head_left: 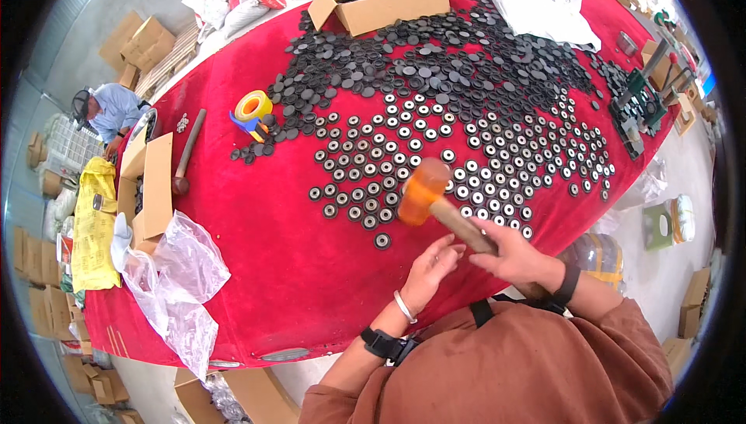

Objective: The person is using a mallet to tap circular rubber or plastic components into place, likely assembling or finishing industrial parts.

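My right hand (514, 253) grips the wooden handle of a mallet (424, 191) with an amber-orange head. The mallet's head hangs over the near rows of black ring-shaped parts with silver centres (482, 161). Close by on the left, my left hand (435, 267) has its fingers curled together beside the handle; what they hold, if anything, is too small to make out. A single black ring part (382, 241) lies a little apart, nearest to my left hand. Beyond the rows spreads a heap of plain black discs (342, 74).
Red cloth (272, 268) covers the table. A tape dispenser (253, 107), a second hammer (189, 152), an open carton (158, 183) and clear plastic (186, 257) lie leftward. Another carton (396, 12) and white sack (544, 8) stand far back; a green press (641, 101) right. Someone (113, 113) bends beyond the left edge.
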A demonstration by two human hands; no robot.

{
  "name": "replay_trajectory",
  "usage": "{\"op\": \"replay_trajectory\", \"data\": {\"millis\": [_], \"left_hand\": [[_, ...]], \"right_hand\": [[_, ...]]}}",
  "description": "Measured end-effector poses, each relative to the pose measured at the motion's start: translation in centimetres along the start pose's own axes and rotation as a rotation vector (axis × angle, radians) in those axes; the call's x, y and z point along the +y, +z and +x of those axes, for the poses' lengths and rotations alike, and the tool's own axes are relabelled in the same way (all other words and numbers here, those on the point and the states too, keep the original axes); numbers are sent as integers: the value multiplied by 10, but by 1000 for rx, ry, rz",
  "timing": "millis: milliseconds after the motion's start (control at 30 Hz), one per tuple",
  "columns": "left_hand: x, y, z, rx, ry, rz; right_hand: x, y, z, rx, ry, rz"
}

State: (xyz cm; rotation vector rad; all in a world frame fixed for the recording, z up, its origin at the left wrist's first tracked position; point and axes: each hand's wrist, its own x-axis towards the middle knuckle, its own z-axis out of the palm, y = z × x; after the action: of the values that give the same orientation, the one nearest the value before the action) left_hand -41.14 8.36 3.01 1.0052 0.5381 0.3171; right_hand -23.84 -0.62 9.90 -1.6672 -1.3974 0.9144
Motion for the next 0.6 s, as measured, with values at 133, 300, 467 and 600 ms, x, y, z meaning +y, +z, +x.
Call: {"op": "replay_trajectory", "data": {"millis": [133, 300, 467, 600], "left_hand": [[-2, -4, 7, -25, 43, -614], [3, -34, -30, 113, 123, -684], [32, -86, -52, 569, 160, -370], [63, -151, -64, 951, 128, 138]], "right_hand": [[-35, 16, 10, -288, 86, -39], [-24, 9, 3, -370, -75, -205], [11, -16, -22, -420, 227, -111], [47, -24, -49, -115, 178, -139]]}}
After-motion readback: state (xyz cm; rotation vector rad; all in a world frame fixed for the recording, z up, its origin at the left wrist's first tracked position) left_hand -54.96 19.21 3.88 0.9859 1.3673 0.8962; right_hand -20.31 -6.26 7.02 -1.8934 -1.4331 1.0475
